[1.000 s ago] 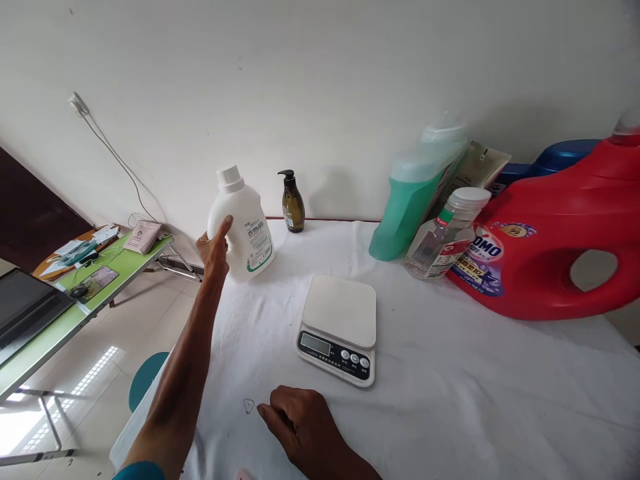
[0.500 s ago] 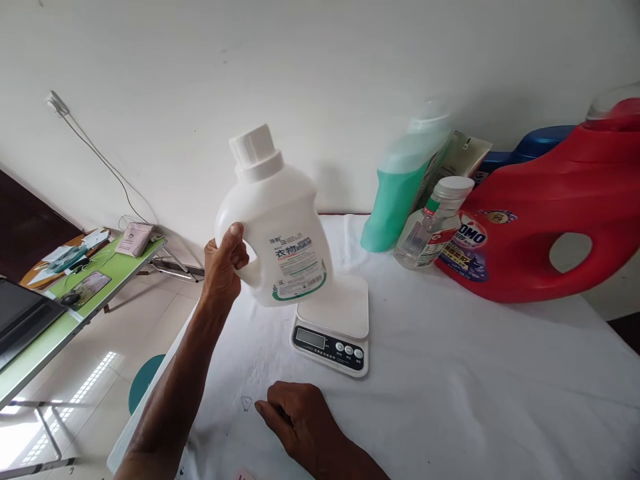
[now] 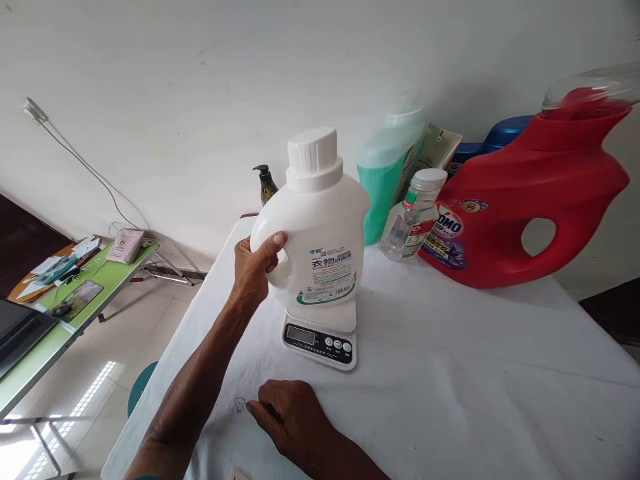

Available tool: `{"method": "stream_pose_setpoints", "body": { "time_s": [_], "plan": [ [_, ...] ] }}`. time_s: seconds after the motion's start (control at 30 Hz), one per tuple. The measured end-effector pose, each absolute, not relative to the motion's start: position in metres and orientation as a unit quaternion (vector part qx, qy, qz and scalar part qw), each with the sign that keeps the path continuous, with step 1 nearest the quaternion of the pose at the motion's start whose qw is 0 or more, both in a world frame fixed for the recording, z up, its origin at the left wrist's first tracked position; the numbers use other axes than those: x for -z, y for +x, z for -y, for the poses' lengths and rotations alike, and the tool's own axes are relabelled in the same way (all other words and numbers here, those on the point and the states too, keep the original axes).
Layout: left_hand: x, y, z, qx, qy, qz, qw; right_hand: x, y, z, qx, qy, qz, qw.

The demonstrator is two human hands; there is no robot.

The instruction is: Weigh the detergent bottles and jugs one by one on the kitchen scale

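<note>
My left hand [image 3: 256, 267] grips the handle of a white detergent bottle [image 3: 320, 227] with a white screw cap. The bottle stands upright over the white kitchen scale [image 3: 320, 333], hiding most of the platform; whether it rests on it I cannot tell. The scale's dark display panel faces me. My right hand [image 3: 290, 420] lies palm down on the white tablecloth [image 3: 450, 373] near the front edge, fingers loosely curled, holding nothing.
Along the wall stand a brown pump bottle [image 3: 265, 183], a green refill pouch [image 3: 387, 177], a small clear bottle [image 3: 413, 213], a large red detergent jug [image 3: 530, 200] and a blue jug [image 3: 493, 137]. A green folding table [image 3: 60, 313] with clutter is at the left.
My left hand lifted the white bottle from the back of the table and carried it right and forward, setting it upright over the scale. My right hand stayed put.
</note>
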State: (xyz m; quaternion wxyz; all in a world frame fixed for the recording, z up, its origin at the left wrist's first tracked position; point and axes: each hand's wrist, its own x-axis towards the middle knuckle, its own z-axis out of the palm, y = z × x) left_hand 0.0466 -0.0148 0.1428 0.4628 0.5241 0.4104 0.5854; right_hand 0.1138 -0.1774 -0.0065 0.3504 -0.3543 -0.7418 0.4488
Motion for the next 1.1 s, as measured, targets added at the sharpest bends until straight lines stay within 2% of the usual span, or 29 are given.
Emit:
{"method": "stream_pose_setpoints", "body": {
  "time_s": [0.33, 0.63, 0.73, 0.93, 1.1],
  "plan": [
    [-0.134, 0.038, 0.011, -0.583, 0.549, -0.377, 0.466, 0.003, 0.115, 0.178, -0.449, -0.362, 0.748, 0.330],
    [-0.137, 0.022, 0.018, -0.548, 0.640, -0.385, 0.377, 0.003, 0.116, 0.177, -0.444, -0.350, 0.745, 0.354],
    [-0.133, 0.015, 0.014, -0.573, 0.619, -0.358, 0.400, 0.003, 0.116, 0.177, -0.438, -0.350, 0.749, 0.353],
    [-0.067, -0.005, -0.009, -0.620, 0.467, -0.460, 0.431, 0.004, 0.114, 0.176, -0.427, -0.352, 0.755, 0.351],
    [-0.018, -0.017, -0.016, -0.583, 0.468, -0.503, 0.433, 0.006, 0.113, 0.176, -0.425, -0.349, 0.755, 0.356]
  ]
}}
